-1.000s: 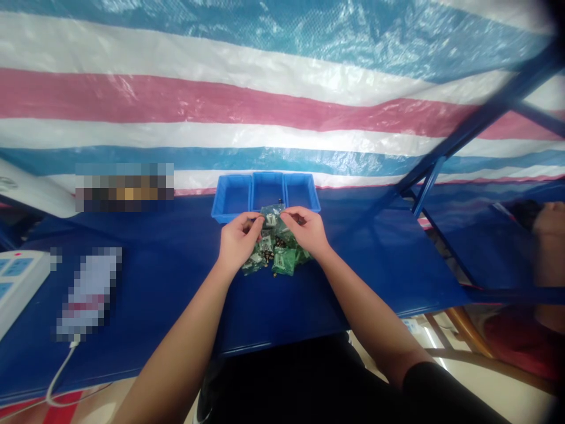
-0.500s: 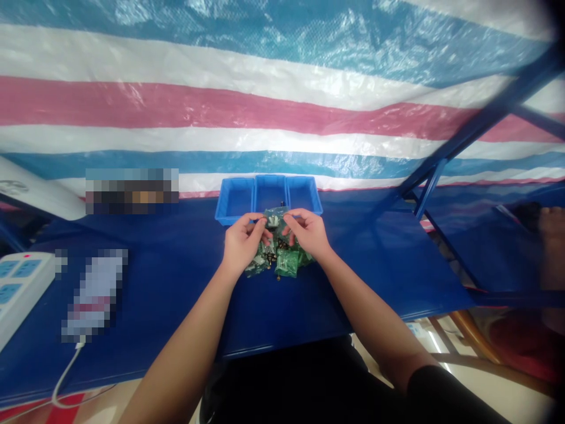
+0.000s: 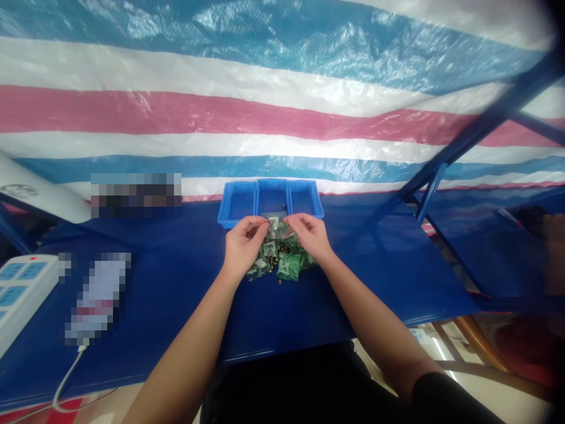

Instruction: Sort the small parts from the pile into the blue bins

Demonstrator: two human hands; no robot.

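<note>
Between my two hands is a small clear plastic bag (image 3: 276, 225) with pale small parts inside, too small to name. My left hand (image 3: 243, 242) pinches its left side between thumb and fingers. On the opposite side, my right hand (image 3: 312, 237) pinches the bag's edge in the same way. Below the hands lies a pile of small bags, among them a green bag (image 3: 288, 266) and clear ones, with dark and brass-coloured small parts. Three joined blue bins (image 3: 239, 204) stand just beyond the hands.
A white power strip (image 3: 30, 282) lies at the left, near a blurred-out phone-like object (image 3: 99, 297) with a white cable (image 3: 59, 383). Blue metal bars (image 3: 445, 156) rise at the right. A striped plastic sheet (image 3: 220, 112) hangs behind the blue table (image 3: 176, 294).
The view has shifted slightly, so everything sits a little lower. Both hands keep their pinch on the bag, which now looks flatter and more stretched out between them.
</note>
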